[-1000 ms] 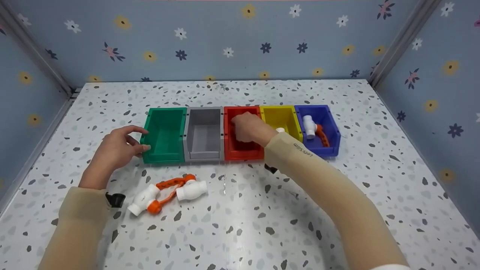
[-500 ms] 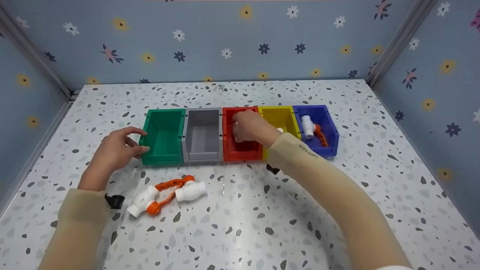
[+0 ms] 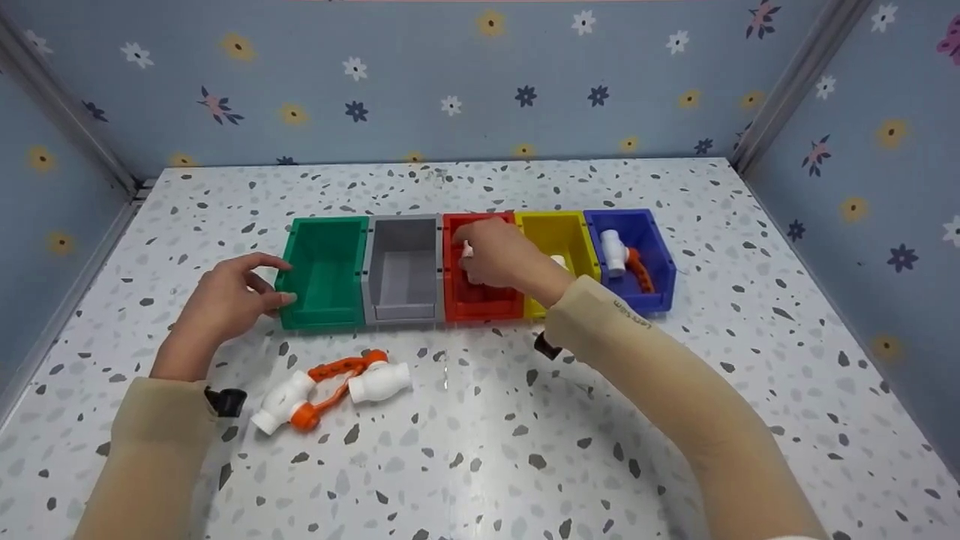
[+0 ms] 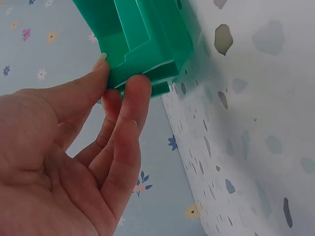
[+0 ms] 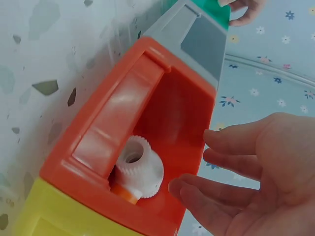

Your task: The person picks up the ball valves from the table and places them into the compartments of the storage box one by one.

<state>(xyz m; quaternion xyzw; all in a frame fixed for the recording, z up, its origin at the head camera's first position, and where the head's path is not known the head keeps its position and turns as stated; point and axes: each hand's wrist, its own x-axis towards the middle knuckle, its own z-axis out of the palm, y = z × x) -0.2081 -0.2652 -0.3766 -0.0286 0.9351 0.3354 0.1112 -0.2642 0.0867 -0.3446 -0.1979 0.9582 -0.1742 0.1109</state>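
Note:
My left hand pinches the side wall of the green bin, thumb over its edge and fingertips outside, as the left wrist view shows. My right hand is over the red bin. In the right wrist view, a white ball valve with an orange part lies in that bin. The right fingers are spread beside it without gripping it. On the table, two white ball valves, one left and one right, lie with their orange handles crossing.
Between green and red stands a grey bin. A yellow bin, partly behind the right forearm, shows a bit of white inside. The blue bin holds another white valve with an orange handle. A flowered wall encloses the speckled table.
Within the red bin, my right hand has shifted slightly and its fingers have come away from the white valve seen by them half a second ago. My left hand stays on the green bin.

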